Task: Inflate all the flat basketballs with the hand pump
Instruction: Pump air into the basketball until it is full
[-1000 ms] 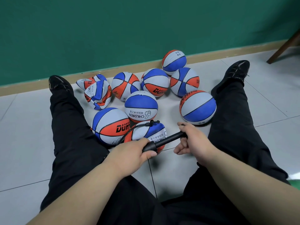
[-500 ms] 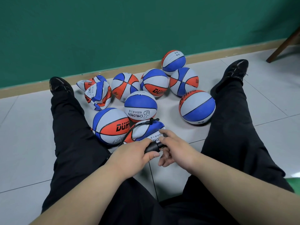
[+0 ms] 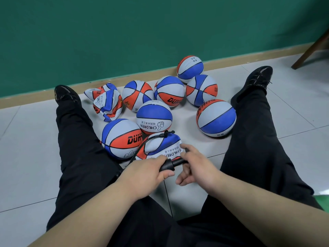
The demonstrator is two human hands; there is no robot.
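the half-flat basketball [image 3: 161, 145] lies on the floor [image 3: 26, 157] between the legs [image 3: 78, 139], left hand [image 3: 147, 173] wrapped round the pump [image 3: 168, 165] barrel, right hand [image 3: 197, 168] gripping its handle; a skewed stroke could tug the hose [image 3: 151, 139] and pop the needle [image 3: 166, 133] out.

On floor [image 3: 26, 157] between legs [image 3: 76, 139]: inflated basketballs [image 3: 154, 118]; flat basketball [image 3: 161, 144] nearest, behind pump [image 3: 171, 163]; crumpled basketballs [image 3: 108, 104] far left.

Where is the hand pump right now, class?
Head view, low centre: the hand pump is gripped between the left hand and the right hand, just nearer the camera than the half-flat basketball.
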